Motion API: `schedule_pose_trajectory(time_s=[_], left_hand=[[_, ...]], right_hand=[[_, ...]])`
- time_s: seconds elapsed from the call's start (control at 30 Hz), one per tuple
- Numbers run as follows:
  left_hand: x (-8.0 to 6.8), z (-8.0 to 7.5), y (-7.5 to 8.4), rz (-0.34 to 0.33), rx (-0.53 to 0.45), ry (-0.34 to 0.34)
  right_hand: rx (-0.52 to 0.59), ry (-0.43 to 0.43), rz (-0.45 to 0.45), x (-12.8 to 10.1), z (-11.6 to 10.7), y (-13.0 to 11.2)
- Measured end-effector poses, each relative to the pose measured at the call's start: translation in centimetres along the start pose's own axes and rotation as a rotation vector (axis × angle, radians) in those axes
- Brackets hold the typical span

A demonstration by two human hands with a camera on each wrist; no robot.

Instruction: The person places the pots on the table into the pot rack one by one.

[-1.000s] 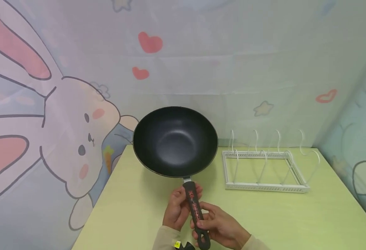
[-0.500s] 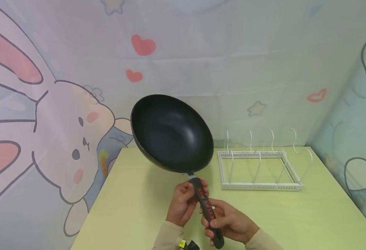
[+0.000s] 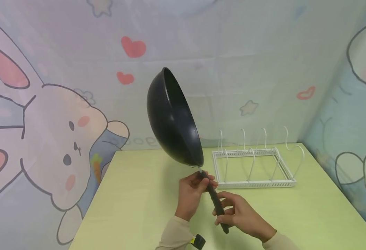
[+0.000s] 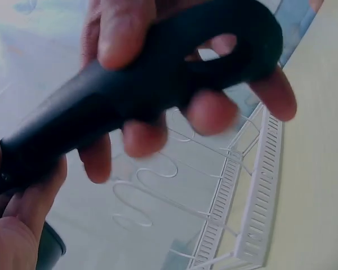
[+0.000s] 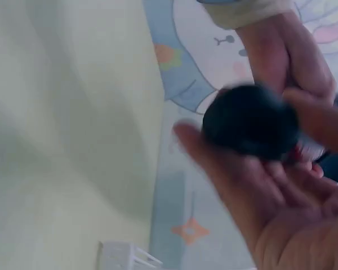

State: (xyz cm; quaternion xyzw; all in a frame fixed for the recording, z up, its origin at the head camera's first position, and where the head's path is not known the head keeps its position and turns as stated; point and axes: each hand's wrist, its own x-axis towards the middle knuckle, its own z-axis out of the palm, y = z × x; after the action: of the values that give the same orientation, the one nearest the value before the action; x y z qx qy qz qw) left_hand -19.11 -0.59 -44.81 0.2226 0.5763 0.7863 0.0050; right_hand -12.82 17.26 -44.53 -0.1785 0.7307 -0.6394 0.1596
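The wok (image 3: pixel 173 119) is now turned on its edge; both hands, left (image 3: pixel 191 190) and right (image 3: pixel 240 214), grip its handle (image 3: pixel 215 203), near the rack (image 3: pixel 253 163).

- A pale green worktop (image 3: pixel 145 208) is filling the lower part of the head view, its far edge running along the backdrop.
- A white wire pot-lid rack (image 3: pixel 253 166) is sitting on the worktop near the far right corner, its curved dividers standing upright above a perforated rectangular frame; the left wrist view (image 4: pixel 253 197) is showing the same rack from close by.
- A cartoon backdrop (image 3: pixel 233 52) is hanging behind and beside the worktop, carrying red hearts (image 3: pixel 133 47) and pale stars (image 3: pixel 248 107).
- A drawn rabbit (image 3: pixel 73 139) holding a carrot is showing on the left part of the backdrop.
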Motion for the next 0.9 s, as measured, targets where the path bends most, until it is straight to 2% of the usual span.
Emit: schedule_pose_trajectory(time_s=[0.13, 0.33, 0.47, 0.63, 0.77, 0.9], left_hand=[[0.7, 1.2, 0.1, 0.037, 0.105, 0.024], [1.8, 3.2, 0.6, 0.073, 0.220, 0.008], [2.5, 4.9, 0.8, 0.061, 0.264, -0.007], [3.0, 8.0, 0.2, 0.079, 0.326, -0.039], [3.1, 10.3, -0.7, 0.085, 0.351, -0.086], [2.8, 11.6, -1.9, 0.003, 0.311, -0.092]], right_hand=[[-0.153, 0.144, -0.026, -0.6, 0.1, 0.2], [-0.179, 0.254, -0.051, -1.3, -0.6, 0.4], [-0.192, 0.274, -0.077, -2.1, -1.8, 0.3], [-0.238, 0.292, -0.087, -4.1, -3.9, 0.8], [-0.238, 0.299, -0.015, -6.0, -5.7, 2.1], [-0.131, 0.248, 0.064, -7.2, -6.7, 3.6]])
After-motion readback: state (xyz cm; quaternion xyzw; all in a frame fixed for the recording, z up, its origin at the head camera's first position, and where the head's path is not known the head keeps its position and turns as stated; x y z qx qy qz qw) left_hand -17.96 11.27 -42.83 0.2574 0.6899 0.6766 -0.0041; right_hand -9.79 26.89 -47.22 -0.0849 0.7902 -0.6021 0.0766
